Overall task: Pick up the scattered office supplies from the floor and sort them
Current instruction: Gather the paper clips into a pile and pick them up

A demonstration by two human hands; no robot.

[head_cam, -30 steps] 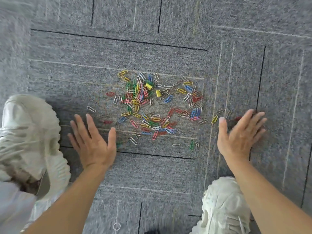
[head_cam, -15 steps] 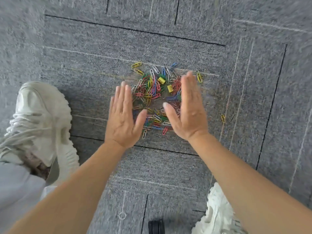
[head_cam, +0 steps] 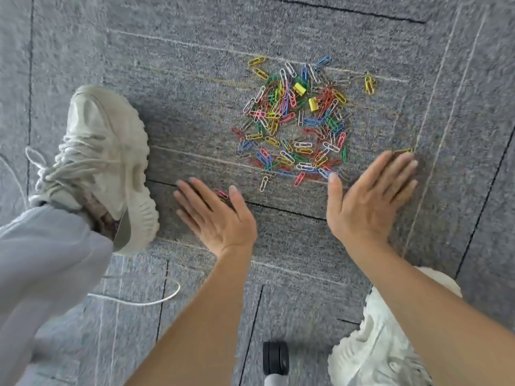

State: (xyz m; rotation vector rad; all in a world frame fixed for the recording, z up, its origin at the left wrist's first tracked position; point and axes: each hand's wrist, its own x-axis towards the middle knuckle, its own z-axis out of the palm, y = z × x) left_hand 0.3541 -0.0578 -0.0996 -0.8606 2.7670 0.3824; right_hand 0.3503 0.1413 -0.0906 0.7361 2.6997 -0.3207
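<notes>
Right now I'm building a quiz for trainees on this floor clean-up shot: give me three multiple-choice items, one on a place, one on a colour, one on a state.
1. Where does the pile of paper clips lie?
A. on the grey carpet, beyond both hands
B. inside a box
C. on top of the shoe

2. What colour are the two small binder clips in the pile?
A. black
B. yellow
C. white

3. How are the left hand and right hand?
A. closed in fists
B. pinching one clip together
C. open and flat, fingers spread, near the carpet

Answers: 1 A, clips lie spread on carpet ahead of the fingertips. 2 B, both blocky clips are bright yellow. 3 C, both palms face down, nothing gripped.
</notes>
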